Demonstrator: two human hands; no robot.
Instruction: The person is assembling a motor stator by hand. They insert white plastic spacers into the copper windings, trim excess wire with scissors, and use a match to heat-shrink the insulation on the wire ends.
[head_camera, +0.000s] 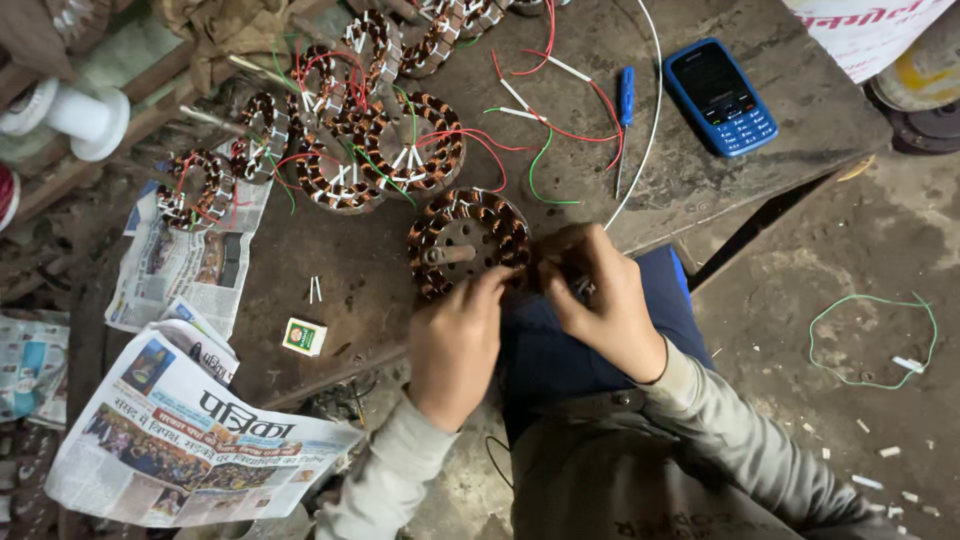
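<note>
A round motor stator wound with copper wire (462, 238) lies at the near edge of the dark workbench (700, 170), a metal shaft at its centre. My left hand (455, 335) rests its fingertips on the stator's near rim. My right hand (598, 298) sits just right of the stator with its fingers curled around something small at the rim; what it grips is hidden.
Several more wound stators (385, 150) with red, green and white leads crowd the back of the bench. A blue mobile phone (718, 96) and blue screwdriver (626, 100) lie at right. Newspapers (190, 420), a small matchbox (303, 336) and a white spool (85, 115) are at left.
</note>
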